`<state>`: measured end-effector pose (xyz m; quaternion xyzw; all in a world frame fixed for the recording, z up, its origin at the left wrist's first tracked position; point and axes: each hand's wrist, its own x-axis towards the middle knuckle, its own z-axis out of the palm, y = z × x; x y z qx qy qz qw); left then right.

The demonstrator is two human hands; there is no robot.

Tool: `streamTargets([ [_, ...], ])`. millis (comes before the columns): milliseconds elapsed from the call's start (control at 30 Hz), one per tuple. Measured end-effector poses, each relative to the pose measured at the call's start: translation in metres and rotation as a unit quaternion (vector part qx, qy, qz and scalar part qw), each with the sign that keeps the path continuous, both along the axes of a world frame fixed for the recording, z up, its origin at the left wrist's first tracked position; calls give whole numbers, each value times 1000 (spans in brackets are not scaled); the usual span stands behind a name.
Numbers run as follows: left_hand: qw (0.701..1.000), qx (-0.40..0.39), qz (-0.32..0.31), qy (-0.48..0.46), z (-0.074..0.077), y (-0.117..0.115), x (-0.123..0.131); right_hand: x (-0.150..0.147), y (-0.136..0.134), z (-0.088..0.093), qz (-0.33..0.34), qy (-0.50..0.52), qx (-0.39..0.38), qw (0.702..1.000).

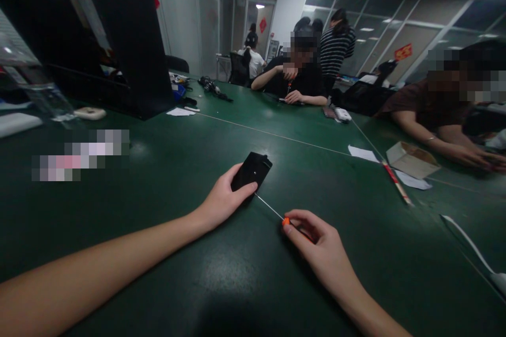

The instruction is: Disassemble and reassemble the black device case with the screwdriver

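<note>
A flat black rectangular case [250, 169] is tilted above the green table [166, 179], near the middle of the view. My left hand [227, 193] is closed on its lower left part, with the thumb across the near face. An orange-handled screwdriver [271, 207] lies between the thumb and fingers of my right hand [314, 234]. Its thin metal shaft points up and left, and the tip meets the near lower edge of the case. Whether the tip sits in a screw cannot be made out.
At the left stand a large black box [126, 42] and a clear bottle [43, 87]. Two people sit across the table and at the right. A small open carton [411, 160], papers, cables [213, 88] and a white cord [470, 242] lie farther out.
</note>
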<state>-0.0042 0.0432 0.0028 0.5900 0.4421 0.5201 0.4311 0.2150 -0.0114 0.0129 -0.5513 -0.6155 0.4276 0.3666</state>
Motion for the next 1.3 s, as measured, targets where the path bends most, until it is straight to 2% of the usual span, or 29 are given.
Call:
streamTargets([
  [267, 999, 21, 17, 24, -3, 0, 0, -2, 1, 4, -3, -8, 7, 1000],
  [933, 999, 21, 8, 34, -2, -2, 0, -1, 1, 9, 2, -10, -43, 999],
  [1300, 998, 31, 7, 49, 1, -3, -1, 1, 3, 1, 7, 14, -63, 998],
])
